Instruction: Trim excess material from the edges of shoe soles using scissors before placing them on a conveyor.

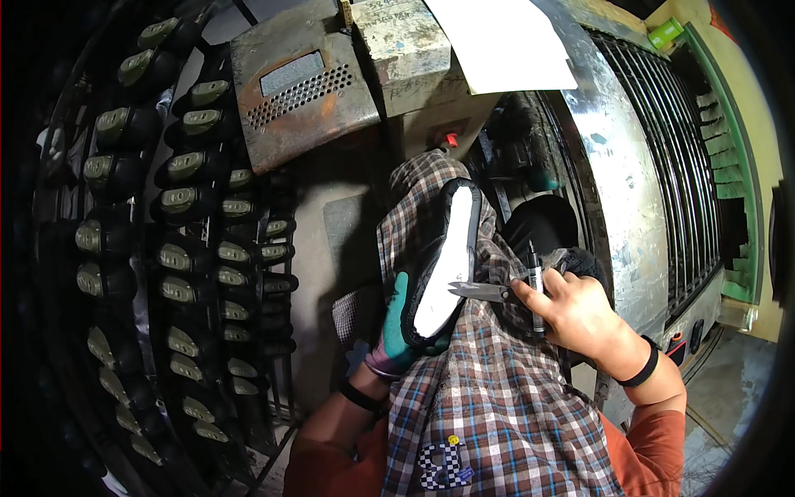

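My left hand, in a green and purple glove, is wrapped round a black shoe upper. The shoe lies sole-up across my lap, and its white bottom faces me. In my bare right hand are a pair of metal scissors and a marker pen. The scissor tips lie over the white bottom, slightly parted; whether they touch it cannot be told. The pen stands nearly upright between my fingers, its black end pointing away. My palm hides the scissor handles.
A checked apron covers my lap. Racks of black shoes with olive tops line the left. Ahead stand a perforated metal plate and a worn machine box with white paper. A roller conveyor runs along the right.
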`<state>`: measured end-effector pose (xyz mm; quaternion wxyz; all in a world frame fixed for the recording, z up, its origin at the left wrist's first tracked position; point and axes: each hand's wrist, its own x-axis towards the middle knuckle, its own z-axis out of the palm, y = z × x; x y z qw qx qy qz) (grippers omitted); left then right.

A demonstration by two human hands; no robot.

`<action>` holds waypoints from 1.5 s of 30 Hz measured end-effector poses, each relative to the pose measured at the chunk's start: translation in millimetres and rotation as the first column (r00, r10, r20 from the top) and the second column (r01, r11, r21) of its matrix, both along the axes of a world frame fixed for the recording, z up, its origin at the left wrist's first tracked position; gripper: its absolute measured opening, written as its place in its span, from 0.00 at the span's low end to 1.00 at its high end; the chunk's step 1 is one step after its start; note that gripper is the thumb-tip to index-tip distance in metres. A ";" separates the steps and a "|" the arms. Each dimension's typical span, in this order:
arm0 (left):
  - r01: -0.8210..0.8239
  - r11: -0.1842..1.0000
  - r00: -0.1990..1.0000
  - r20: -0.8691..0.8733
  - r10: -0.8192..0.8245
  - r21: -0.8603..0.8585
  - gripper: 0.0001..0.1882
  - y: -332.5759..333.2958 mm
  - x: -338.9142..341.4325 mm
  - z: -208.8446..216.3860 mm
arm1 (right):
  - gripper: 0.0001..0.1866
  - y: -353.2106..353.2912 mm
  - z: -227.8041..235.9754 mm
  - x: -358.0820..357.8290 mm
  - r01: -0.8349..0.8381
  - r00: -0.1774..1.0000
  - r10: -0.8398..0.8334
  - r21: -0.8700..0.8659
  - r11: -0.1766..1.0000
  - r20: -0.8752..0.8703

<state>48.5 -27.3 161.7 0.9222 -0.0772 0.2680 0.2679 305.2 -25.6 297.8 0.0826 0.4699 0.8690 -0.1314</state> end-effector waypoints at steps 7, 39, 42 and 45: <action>0.082 0.994 0.994 -0.073 -0.076 0.074 0.41 8.5 -6.7 16.2 | 0.33 21.1 -4.8 -1.0 -0.139 0.990 0.139 -0.009 0.990 0.027; 0.201 0.902 0.896 -0.444 -0.011 0.383 0.32 6.6 11.6 38.5 | 0.26 -18.6 -69.3 -10.3 0.457 0.446 -0.506 -0.298 0.838 -0.738; 0.172 0.863 0.919 -0.393 0.033 0.475 0.32 -1.1 -1.3 34.2 | 0.26 -26.7 -51.1 27.4 0.664 0.389 -0.497 -0.138 0.735 -0.775; 0.327 0.790 0.887 -0.458 -0.066 0.518 0.34 20.1 -3.8 35.8 | 0.25 -50.6 -48.2 82.7 0.838 0.347 -0.502 0.021 0.546 -0.793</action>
